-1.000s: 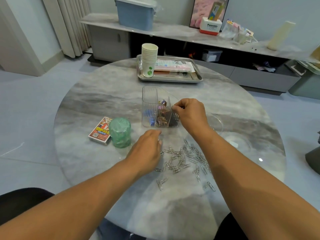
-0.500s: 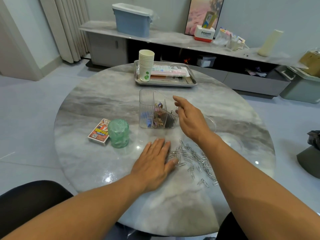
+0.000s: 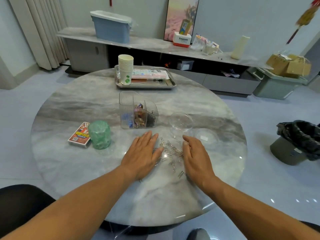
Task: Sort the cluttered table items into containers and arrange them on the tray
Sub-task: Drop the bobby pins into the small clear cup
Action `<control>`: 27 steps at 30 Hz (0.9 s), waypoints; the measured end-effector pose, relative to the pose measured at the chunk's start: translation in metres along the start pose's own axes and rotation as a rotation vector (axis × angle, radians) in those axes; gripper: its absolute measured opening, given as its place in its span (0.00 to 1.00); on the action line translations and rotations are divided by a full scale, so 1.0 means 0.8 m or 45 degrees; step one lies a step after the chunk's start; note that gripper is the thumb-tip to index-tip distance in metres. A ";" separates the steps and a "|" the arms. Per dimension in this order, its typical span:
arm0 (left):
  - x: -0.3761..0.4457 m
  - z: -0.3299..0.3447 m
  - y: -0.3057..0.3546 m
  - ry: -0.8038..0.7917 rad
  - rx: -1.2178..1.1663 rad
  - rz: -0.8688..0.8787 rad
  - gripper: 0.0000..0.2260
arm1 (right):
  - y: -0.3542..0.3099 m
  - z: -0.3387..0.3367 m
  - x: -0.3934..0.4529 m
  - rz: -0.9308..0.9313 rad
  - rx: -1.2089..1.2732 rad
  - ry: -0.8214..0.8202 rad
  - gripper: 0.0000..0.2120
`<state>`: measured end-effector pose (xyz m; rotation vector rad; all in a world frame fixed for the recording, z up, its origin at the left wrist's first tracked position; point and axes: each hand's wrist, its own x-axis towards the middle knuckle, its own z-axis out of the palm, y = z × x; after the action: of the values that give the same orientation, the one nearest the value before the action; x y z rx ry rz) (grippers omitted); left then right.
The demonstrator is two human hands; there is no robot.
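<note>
Two hands lie flat on the round marble table (image 3: 86, 170) at the centre of the frame, with a loose heap of silver paper clips (image 3: 170, 150) between them. The left hand (image 3: 142, 155) rests palm down with fingers straight, its fingertips touching the left edge of the heap. The right hand (image 3: 196, 157) stands more on its edge, fingers straight and together, against the heap's right side. Neither hand holds anything. A few stray clips lie just below the heap, near the right wrist.

Just above the hands stands a clear divided organiser (image 3: 137, 111) with coloured clips in its compartments. To its right sit a clear round jar (image 3: 181, 124) and, lower right of that, a clear lid (image 3: 206, 136) lying flat, both close to the right fingertips. At the left of the table a green wrapped roll (image 3: 100, 135) stands touching a card box (image 3: 79, 135).

Higher in the frame, at the table's far edge, a metal tray (image 3: 147, 85) carries a stack of paper cups (image 3: 125, 69) and flat packets (image 3: 149, 74). A black-lined bin (image 3: 297, 141) stands on the floor at the right.
</note>
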<state>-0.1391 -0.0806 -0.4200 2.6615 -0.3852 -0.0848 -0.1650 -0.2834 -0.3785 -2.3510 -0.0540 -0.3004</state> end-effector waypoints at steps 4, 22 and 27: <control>0.017 0.010 0.009 -0.044 0.046 0.124 0.29 | 0.035 -0.003 -0.024 0.166 -0.081 0.161 0.13; -0.032 0.004 0.018 0.543 -0.769 -0.236 0.25 | 0.021 0.036 -0.001 -0.001 0.113 -0.161 0.20; -0.045 0.030 0.045 0.431 -0.393 -0.280 0.28 | 0.024 0.030 0.023 0.018 -0.099 -0.300 0.21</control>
<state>-0.1861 -0.1117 -0.4257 2.3439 0.0306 0.2191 -0.1397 -0.2810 -0.4041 -2.4524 -0.1412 -0.0170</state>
